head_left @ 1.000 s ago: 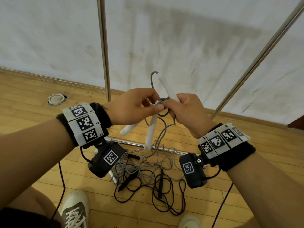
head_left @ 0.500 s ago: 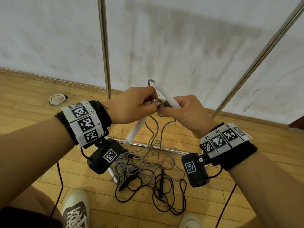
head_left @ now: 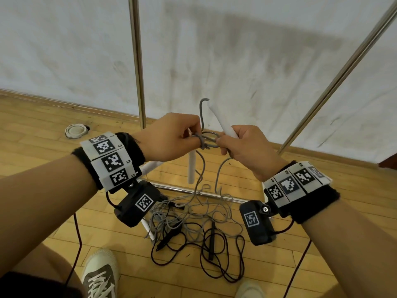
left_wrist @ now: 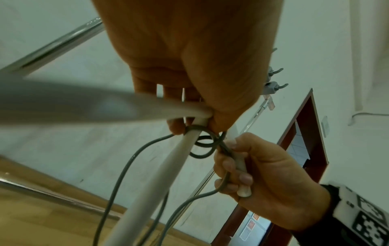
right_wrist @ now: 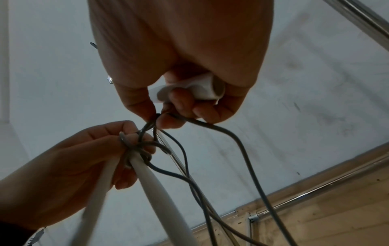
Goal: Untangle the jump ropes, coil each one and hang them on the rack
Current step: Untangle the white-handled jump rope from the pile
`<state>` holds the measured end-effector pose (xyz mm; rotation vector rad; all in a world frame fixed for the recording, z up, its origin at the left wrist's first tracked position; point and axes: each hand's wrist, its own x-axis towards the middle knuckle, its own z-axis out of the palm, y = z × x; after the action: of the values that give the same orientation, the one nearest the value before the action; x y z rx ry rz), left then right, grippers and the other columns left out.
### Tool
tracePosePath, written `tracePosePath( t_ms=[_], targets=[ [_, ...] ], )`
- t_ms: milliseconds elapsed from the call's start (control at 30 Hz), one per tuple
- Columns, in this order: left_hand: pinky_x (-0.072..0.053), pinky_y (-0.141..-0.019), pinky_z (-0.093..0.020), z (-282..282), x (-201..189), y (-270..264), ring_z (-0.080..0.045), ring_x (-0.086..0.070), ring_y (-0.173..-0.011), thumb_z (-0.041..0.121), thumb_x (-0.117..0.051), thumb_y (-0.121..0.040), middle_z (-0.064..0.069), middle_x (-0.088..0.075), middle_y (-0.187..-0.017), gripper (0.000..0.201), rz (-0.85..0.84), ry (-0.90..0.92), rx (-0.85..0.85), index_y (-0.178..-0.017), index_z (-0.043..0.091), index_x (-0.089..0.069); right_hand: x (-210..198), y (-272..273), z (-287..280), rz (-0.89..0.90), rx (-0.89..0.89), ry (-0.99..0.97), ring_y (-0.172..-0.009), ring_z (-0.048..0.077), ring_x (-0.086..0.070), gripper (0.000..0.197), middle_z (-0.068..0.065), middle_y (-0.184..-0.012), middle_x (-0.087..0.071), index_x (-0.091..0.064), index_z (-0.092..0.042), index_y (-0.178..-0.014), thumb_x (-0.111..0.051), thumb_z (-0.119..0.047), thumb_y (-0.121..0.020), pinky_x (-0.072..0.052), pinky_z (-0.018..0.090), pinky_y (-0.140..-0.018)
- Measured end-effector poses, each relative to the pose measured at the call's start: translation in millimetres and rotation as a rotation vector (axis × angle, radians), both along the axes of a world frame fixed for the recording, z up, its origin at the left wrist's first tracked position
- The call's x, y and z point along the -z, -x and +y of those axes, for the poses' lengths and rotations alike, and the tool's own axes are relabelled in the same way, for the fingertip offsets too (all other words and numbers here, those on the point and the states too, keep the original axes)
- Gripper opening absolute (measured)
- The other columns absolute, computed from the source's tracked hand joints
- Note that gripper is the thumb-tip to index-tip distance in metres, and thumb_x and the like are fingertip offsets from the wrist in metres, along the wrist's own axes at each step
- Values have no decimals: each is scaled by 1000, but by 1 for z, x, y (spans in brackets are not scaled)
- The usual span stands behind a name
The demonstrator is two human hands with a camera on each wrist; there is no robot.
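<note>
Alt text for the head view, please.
Left hand and right hand pull at a grey rope knot at chest height, each gripping a white handle. Grey and black ropes lie tangled on the wooden floor below.

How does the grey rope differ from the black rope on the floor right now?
The grey rope is pale, has white handles, and is partly lifted, knotted between the left hand and right hand. The black rope is dark, has slim black handles, and lies wholly on the floor, untouched. Both have loose loops tangled in one pile.
</note>
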<state>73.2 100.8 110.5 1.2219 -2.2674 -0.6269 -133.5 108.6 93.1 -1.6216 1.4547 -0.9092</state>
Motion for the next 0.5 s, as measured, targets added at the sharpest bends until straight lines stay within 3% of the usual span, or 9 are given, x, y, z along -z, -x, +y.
tracePosePath(
  t_ms=[67, 133, 167, 233, 300, 367, 400, 433, 500],
  targets=[
    [-43, -57, -28, -2, 0, -1, -26, -58, -69, 27, -67, -90, -9, -66, -77, 13, 24, -37, 1, -85, 16, -65, 0, 0, 0, -3, -4, -4, -53, 14, -48, 17, -3, -57, -63, -71, -8, -78, -67, -24, -83, -41, 29, -53],
    [-46, -59, -36, -2, -2, -2, -27, -59, -69, 31, -70, -88, -7, -66, -75, 16, 37, -49, -2, -81, 17, -65, -2, 0, 0, -10, -13, 4, -53, 14, -48, 17, -3, -57, -62, -69, -5, -80, -66, -20, -86, -41, 29, -53],
    [-46, -58, -35, -2, -3, -2, -23, -60, -67, 31, -71, -87, -2, -67, -74, 15, 50, -55, -2, -81, 19, -67, -3, 1, -1, -19, -17, 9, -54, 14, -48, 17, -2, -58, -61, -69, -3, -81, -66, -19, -87, -40, 30, -53],
    [-45, -55, -21, -3, -5, -5, -8, -62, -61, 28, -70, -90, 9, -70, -72, 7, 76, -99, 22, -85, 23, -71, -7, 4, -2, -45, -21, 14, -56, 15, -48, 16, 0, -60, -60, -68, -3, -83, -66, -18, -89, -41, 32, -56],
    [-45, -57, -15, -3, -7, -7, -3, -62, -59, 24, -68, -93, 13, -71, -73, 4, 72, -156, 78, -93, 24, -72, -10, 7, -2, -63, -31, 15, -57, 14, -49, 12, -1, -61, -60, -68, -9, -83, -66, -18, -91, -42, 31, -58],
    [-55, -68, -34, -2, -7, -9, -21, -68, -73, 26, -67, -94, 1, -75, -84, 9, 63, -204, 120, -102, 24, -71, -12, 10, -1, -68, -43, 26, -57, 13, -49, 11, -1, -62, -60, -67, -11, -83, -65, -17, -92, -43, 31, -59],
    [-57, -77, -48, -2, -7, -9, -32, -68, -81, 27, -67, -94, -5, -75, -90, 13, 65, -225, 140, -106, 23, -70, -12, 11, -1, -70, -48, 31, -57, 14, -49, 11, -1, -63, -59, -66, -11, -84, -65, -16, -93, -43, 31, -60],
    [-54, -80, -56, -1, -7, -9, -39, -66, -85, 26, -67, -93, -11, -74, -93, 16, 68, -243, 158, -109, 23, -69, -12, 11, 0, -72, -50, 35, -58, 14, -49, 11, 0, -64, -59, -66, -10, -84, -65, -16, -93, -43, 32, -61],
    [-52, -73, -57, -1, -5, -9, -41, -61, -77, 23, -68, -93, -15, -72, -88, 17, 61, -250, 178, -110, 25, -67, -12, 13, 0, -71, -47, 38, -58, 14, -48, 11, 1, -65, -59, -66, -10, -85, -64, -16, -93, -43, 31, -61]
  ],
)
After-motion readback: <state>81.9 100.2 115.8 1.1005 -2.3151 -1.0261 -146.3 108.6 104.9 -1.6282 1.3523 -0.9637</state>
